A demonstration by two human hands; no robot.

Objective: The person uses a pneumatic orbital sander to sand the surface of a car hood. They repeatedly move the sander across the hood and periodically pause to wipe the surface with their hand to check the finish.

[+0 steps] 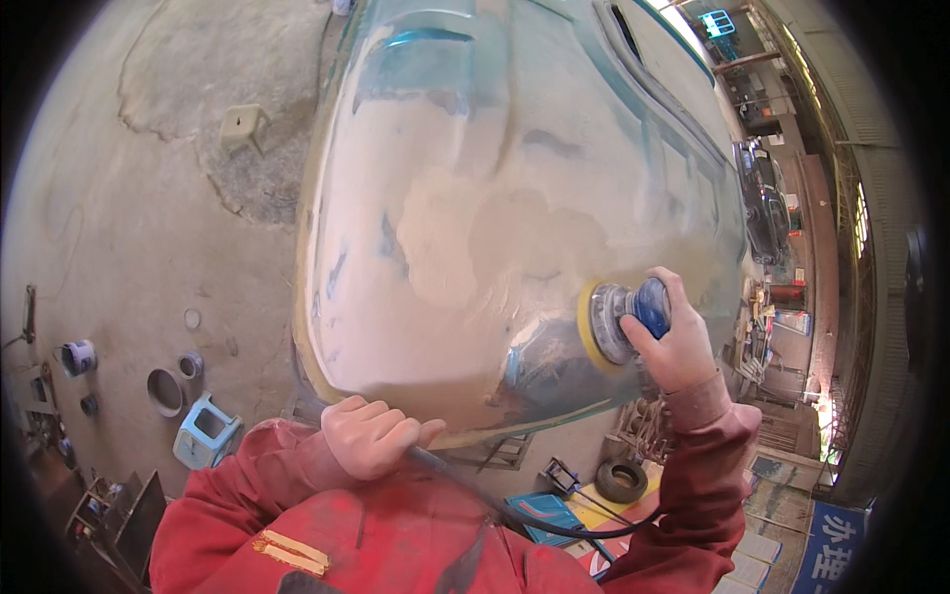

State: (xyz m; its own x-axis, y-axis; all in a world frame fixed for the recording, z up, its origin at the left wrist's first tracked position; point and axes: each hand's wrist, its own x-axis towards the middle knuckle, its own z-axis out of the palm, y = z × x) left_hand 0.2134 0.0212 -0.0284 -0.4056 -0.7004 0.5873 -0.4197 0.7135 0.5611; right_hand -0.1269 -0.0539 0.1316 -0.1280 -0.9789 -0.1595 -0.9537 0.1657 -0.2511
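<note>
My right hand (pixel 683 346) is wrapped round the blue grip of a round power sander (pixel 611 325). The sander's yellow-edged pad is turned toward a large vehicle body panel (pixel 450 238); whether it touches the surface I cannot tell. Pale filler patches, bare dull spots and teal paint mark that panel. At its near left edge, my left hand (pixel 371 438) is closed on a black hose (pixel 465 477). From there the hose loops to the right, toward my right forearm. Dust coats both hands and the red sleeves.
On the floor at left stand a beige stool (pixel 243 129), a light blue stool (pixel 208 433), a grey basin (pixel 165 392) and a white bucket (pixel 79 357). A tyre (pixel 621 480) lies at lower right. Cluttered shelving and parts line the right wall.
</note>
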